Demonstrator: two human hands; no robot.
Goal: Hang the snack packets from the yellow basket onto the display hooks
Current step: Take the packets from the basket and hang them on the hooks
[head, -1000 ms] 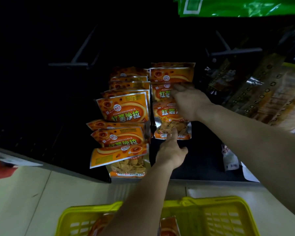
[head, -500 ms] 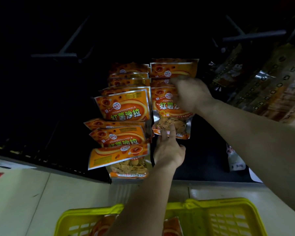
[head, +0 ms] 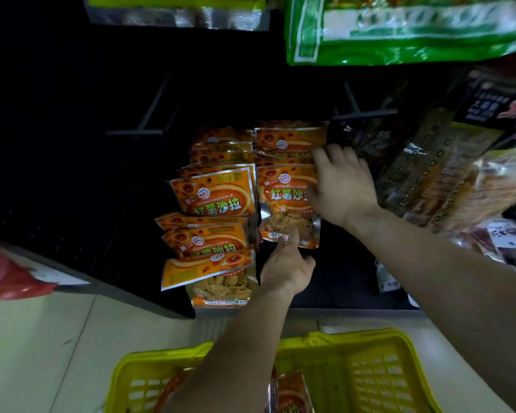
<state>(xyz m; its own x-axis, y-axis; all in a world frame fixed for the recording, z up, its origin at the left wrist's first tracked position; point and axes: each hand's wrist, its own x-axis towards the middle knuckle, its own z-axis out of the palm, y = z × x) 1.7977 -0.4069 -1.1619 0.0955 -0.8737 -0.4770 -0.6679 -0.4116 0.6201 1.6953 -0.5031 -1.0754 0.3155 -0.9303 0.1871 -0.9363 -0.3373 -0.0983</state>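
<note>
Right hand [head: 344, 186] fingers clamp the top corner of the front snack packet [head: 283, 201], which hangs in the right column of the display. Left hand [head: 286, 265] index touches its bottom edge; grasping or not, can't tell. Spare packets [head: 292, 394] sit in the yellow basket [head: 370, 368].

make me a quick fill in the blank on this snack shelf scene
1. The basket is ____.
2. The left hand touches the ____ edge of the front right packet.
3. The right hand grips that packet ____ up than the left hand.
4. The large bag at top right is ____.
Missing: yellow; bottom; higher; green.
</note>
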